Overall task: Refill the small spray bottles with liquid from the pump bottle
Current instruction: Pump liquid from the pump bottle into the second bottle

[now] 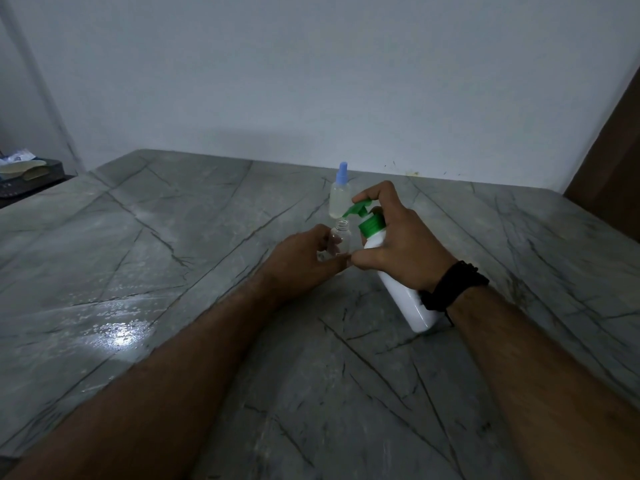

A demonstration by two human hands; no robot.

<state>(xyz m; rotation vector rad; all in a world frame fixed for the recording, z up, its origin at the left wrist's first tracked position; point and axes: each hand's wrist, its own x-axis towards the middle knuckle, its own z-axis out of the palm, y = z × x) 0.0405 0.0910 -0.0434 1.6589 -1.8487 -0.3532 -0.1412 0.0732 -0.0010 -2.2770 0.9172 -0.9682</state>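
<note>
My right hand (pixel 401 247) grips a white pump bottle (pixel 403 292) with a green pump head (pixel 362 211), tilted to the left, and my index finger rests on top of the pump. Its green nozzle points down at the open neck of a small clear bottle (pixel 341 239) without a cap. My left hand (pixel 304 261) holds that small bottle upright, fingers around its body. Behind them a second small spray bottle (pixel 339 195) with a light blue spray cap stands on the table, with pale liquid in it.
The grey marble table (pixel 173 271) has a wet shiny patch at the left front. A dark tray with papers (pixel 27 174) sits past the far left edge. A white wall runs behind; a brown wooden panel (pixel 609 161) stands at the right.
</note>
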